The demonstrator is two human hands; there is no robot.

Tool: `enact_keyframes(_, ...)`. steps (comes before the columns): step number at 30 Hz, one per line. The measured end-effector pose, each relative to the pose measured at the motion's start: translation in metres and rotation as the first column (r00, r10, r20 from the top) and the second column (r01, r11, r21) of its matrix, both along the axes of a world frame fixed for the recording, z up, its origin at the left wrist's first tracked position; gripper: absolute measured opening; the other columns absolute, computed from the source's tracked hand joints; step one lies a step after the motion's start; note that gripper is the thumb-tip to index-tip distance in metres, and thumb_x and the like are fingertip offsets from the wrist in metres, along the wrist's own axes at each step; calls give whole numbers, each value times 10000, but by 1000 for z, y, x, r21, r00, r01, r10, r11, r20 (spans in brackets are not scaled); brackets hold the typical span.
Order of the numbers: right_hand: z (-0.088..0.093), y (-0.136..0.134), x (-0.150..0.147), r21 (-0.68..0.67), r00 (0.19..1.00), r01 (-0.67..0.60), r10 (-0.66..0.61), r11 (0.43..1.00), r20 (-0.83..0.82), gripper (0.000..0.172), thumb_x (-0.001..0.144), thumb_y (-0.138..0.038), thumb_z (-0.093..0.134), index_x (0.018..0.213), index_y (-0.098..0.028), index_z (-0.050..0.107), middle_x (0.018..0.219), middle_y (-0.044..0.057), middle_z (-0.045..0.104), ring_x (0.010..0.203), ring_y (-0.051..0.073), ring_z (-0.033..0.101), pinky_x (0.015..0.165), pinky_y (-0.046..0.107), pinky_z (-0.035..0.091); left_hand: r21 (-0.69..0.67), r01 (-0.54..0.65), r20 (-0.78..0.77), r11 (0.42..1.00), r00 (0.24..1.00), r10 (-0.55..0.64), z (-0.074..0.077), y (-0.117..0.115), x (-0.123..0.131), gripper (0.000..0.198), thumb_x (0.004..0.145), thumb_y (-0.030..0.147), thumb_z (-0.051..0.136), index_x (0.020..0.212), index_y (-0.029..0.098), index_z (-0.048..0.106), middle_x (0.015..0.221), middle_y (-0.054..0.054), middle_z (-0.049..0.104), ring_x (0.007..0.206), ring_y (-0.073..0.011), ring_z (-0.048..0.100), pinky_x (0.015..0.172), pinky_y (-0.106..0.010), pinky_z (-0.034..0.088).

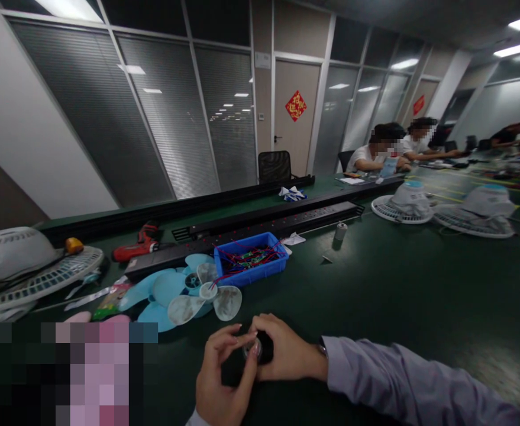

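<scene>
A small round part [251, 351], with a greyish metal end and what looks like a dark body, sits between my hands just over the green table. My right hand [284, 352] curls around its right side. From the left, the thumb and fingers of my left hand [222, 373] pinch at its metal end. Fingers hide much of the part, so its exact kind is unclear. Nearest beyond my hands lie a clear fan blade [228, 303] and light-blue fan blades [160, 288].
Beyond the blades stands a blue bin [260, 273] of wired circuit boards. A silver cylinder [340, 231], a red power drill [136, 244], a long power strip [286, 220] and fan housings [413, 201] are on the table. People sit at far right. Pixelation covers the lower left.
</scene>
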State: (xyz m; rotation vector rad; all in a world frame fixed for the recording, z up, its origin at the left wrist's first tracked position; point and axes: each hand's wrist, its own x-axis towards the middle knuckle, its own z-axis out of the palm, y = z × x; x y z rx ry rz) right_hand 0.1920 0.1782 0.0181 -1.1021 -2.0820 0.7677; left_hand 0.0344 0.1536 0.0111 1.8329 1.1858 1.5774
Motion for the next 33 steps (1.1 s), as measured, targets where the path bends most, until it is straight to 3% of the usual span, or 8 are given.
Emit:
enact_keyframes(8, 1, -1, 0, -1, 1000, -12, 12, 1000, -23, 378, 563, -246, 805, 818, -198, 530, 822, -17, 591, 765, 176, 538, 732, 295, 381, 15, -39, 72, 999, 997, 38, 10, 1, 3, 202, 784, 266, 675, 849, 202, 495, 849, -19, 609, 749, -160, 679, 687, -280, 554)
enact_keyframes(16, 1, -2, 0, -20, 1000, -6, 6, 1000, -25, 347, 581, -230, 787, 813, -194, 531, 821, -20, 583, 777, 176, 530, 724, 292, 380, -121, -1, 62, 993, 998, 9, 19, -3, 4, 195, 807, 294, 638, 863, 227, 464, 758, 15, 684, 739, -172, 701, 718, -304, 552)
enact_keyframes(24, 2, -3, 0, -2, 1000, 20, -20, 1000, -21, 371, 580, -290, 806, 793, -199, 517, 792, -24, 569, 739, 166, 517, 701, 285, 366, 1, -34, 128, 999, 991, 34, 11, 3, -3, 234, 817, 196, 627, 790, 237, 399, 806, 2, 697, 854, -166, 685, 774, -299, 534)
enact_keyframes(28, 2, -2, 0, 0, 999, 15, -15, 1000, -46, 378, 595, -339, 809, 792, -198, 518, 796, -18, 584, 750, 168, 531, 709, 287, 369, -85, -106, 17, 991, 994, 108, -5, 13, -11, 192, 828, 274, 607, 818, 235, 419, 815, -18, 708, 809, -193, 699, 789, -353, 525)
enact_keyframes(33, 2, -3, 0, -5, 999, 25, -25, 1000, -28, 369, 607, -370, 803, 806, -196, 545, 814, -4, 602, 769, 177, 547, 714, 292, 381, -174, -163, -317, 971, 943, 102, -19, 23, -23, 111, 797, 300, 559, 814, 236, 470, 751, -15, 709, 764, -247, 689, 696, -389, 493)
